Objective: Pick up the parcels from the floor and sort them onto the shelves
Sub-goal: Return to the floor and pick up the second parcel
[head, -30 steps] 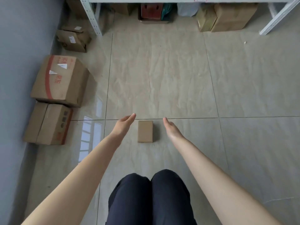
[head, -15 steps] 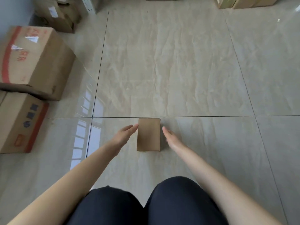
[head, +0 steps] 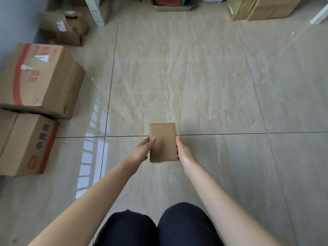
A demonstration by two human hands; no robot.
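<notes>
A small plain brown cardboard parcel (head: 163,142) is held between both hands above the tiled floor, near the frame's middle. My left hand (head: 142,151) presses its left side, thumb on the top face. My right hand (head: 183,152) presses its right side, fingers hidden behind the edge. The white shelf legs (head: 93,10) stand at the far end; the shelf boards are out of view.
Along the left wall sit a large red-striped box (head: 40,79), a second box (head: 24,144) nearer me and a crumpled box (head: 63,28) farther off. Boxes (head: 262,7) and a tray (head: 174,3) lie under the shelf. My dark-trousered knees (head: 156,228) are below.
Both hands closed in on the parcel's sides and took hold of it. It has come up off the floor, and the view has tilted up slightly.
</notes>
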